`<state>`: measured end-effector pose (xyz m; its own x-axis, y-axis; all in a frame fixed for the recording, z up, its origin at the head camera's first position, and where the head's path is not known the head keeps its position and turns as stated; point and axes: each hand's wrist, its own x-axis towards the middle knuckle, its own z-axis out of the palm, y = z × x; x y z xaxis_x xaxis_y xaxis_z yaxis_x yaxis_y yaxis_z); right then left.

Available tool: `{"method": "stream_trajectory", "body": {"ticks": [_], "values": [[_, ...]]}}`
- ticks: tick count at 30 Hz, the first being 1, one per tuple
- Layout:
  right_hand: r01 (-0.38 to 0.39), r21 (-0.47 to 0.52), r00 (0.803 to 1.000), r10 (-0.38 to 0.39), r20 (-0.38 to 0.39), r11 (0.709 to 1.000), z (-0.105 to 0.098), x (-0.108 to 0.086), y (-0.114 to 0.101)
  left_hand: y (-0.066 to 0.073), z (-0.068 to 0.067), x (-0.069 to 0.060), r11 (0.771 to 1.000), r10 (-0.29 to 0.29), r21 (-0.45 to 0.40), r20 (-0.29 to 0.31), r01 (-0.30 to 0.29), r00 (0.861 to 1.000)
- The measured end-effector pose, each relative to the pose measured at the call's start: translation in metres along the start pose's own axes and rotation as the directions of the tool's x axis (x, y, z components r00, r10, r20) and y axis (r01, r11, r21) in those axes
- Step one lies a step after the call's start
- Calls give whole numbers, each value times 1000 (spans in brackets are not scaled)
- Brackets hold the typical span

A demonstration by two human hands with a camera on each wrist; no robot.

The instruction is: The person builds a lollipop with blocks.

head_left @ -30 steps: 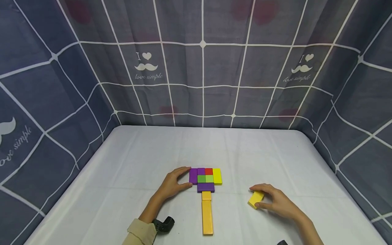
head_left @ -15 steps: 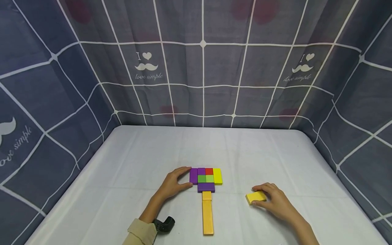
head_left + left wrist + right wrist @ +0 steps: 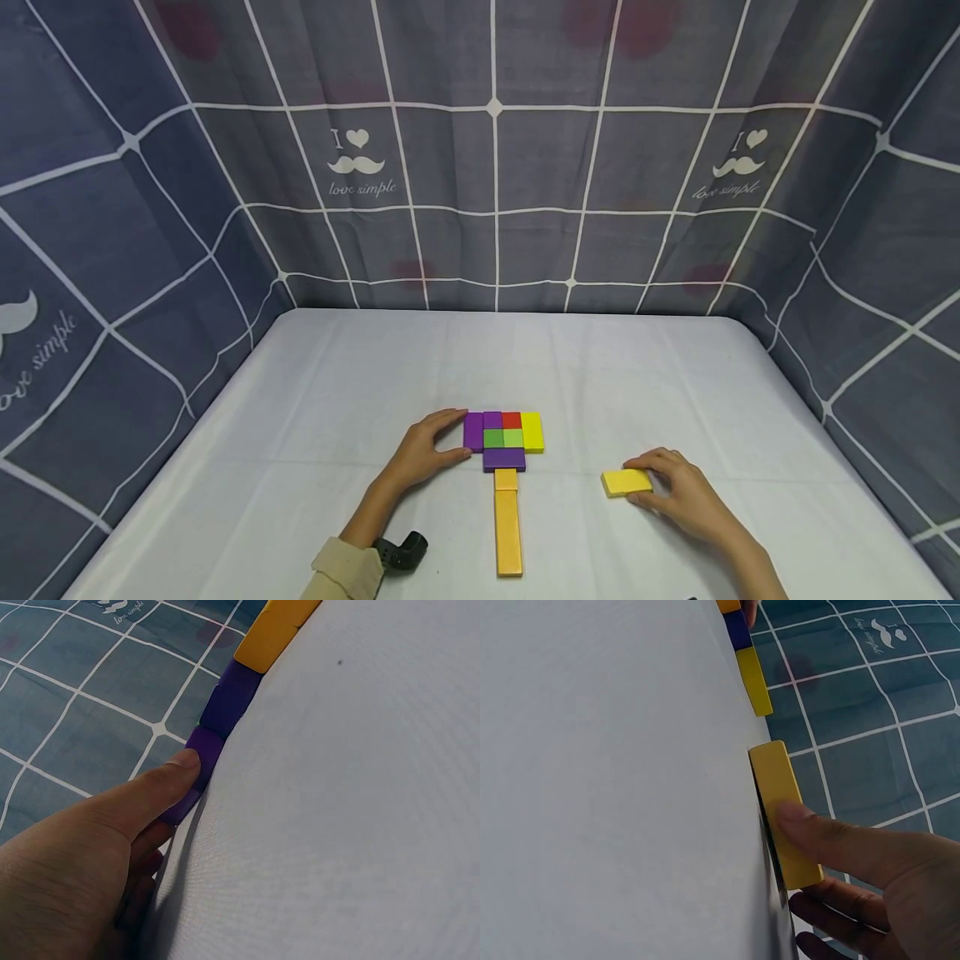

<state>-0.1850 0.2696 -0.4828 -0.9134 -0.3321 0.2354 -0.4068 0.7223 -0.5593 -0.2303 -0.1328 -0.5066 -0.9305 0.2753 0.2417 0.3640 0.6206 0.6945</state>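
Observation:
In the head view my left hand (image 3: 420,450) pinches the left purple block (image 3: 473,432) by its near and far ends; its thumb is against that block in the left wrist view. The block is the left side of a flat figure. Beside it lie a small purple block (image 3: 492,420), a red block (image 3: 512,420), two green blocks (image 3: 492,438) and a bright yellow block (image 3: 532,432). Below them is a wide purple block (image 3: 504,459). My right hand (image 3: 686,496), off to the right, holds a yellow block (image 3: 626,482) between thumb and fingers, lengthwise from left to right.
A small orange block (image 3: 506,479) and a long orange block (image 3: 507,533) run from the figure toward the table's near side. White cloth covers the table (image 3: 360,358). A dark checked curtain (image 3: 540,158) encloses the back and sides.
The yellow block in my right hand has turned from slanted to nearly level, its left end shifting slightly left. My left hand and the figure stay in place.

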Motion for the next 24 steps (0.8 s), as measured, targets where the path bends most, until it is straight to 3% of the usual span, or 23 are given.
{"method": "stream_trajectory", "body": {"ticks": [12, 24], "values": [[-13, -3, 998, 13, -62, 1000, -7, 5, -5, 1, -1, -1, 1000, -2, -7, 0, 2, 1000], [56, -54, 979, -65, -194, 997, -15, 31, -17, 1, -1, -1, 999, 34, 2, -17, -34, 999]]}}
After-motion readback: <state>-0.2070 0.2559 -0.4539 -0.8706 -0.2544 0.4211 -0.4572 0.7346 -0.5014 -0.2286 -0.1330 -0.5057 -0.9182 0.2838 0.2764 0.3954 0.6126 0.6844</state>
